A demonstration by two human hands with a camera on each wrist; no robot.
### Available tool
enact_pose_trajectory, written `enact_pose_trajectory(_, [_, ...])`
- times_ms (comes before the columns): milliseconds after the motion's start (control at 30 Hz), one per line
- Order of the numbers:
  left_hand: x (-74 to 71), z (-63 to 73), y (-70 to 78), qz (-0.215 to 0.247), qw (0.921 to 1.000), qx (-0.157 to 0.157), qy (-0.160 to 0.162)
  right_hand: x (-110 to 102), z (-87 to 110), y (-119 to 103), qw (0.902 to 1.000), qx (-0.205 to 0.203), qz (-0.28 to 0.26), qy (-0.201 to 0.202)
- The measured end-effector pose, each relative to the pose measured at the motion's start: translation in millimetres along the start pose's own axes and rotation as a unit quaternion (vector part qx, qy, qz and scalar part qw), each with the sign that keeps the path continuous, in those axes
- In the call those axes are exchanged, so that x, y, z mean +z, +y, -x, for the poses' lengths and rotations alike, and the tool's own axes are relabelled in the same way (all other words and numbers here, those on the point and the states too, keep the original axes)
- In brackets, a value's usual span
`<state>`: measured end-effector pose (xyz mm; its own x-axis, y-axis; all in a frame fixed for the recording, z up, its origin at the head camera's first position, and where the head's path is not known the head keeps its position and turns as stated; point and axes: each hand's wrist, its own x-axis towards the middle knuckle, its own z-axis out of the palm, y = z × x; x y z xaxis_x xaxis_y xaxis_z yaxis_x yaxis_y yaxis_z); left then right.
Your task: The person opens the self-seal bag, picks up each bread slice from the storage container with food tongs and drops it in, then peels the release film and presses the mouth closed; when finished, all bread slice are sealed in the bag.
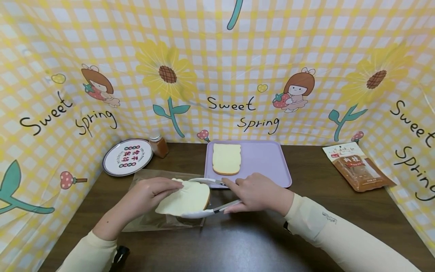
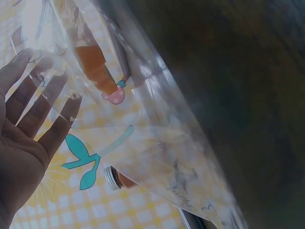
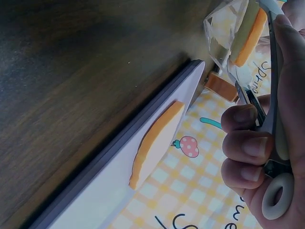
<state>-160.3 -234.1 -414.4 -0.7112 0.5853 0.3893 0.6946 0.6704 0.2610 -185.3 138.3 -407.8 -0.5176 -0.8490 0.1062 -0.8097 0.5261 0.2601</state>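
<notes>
In the head view a slice of white bread with a brown crust is tilted above a clear plastic bag. My right hand grips a pair of tongs, whose pale ends lie along opposite sides of this slice. Fingers curl round the tongs' handle in the right wrist view. My left hand reaches over the slice from the left. In the left wrist view its fingers are spread and fairly straight, the tips against the clear film, with brown crust showing through.
A purple tray behind my hands bears another bread slice. At the back left are a round plate and a spice jar. A brown packet lies at the right. Patterned cloth encloses the table.
</notes>
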Motion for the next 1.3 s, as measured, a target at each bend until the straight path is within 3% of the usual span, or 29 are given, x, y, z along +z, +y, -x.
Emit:
enact_pose_trajectory(833, [2.1, 0.0, 1.4, 0.001, 0.9998, -0.02, 0.002, 0.6, -12.2, -8.7, 0.9994, 0.02, -0.012, -0.027])
enact_pose_trajectory(1300, [4.8, -0.3, 4.4, 0.012, 0.9997, -0.001, 0.021, 0.8, -16.6, -10.1, 0.9959, 0.045, -0.064, -0.044])
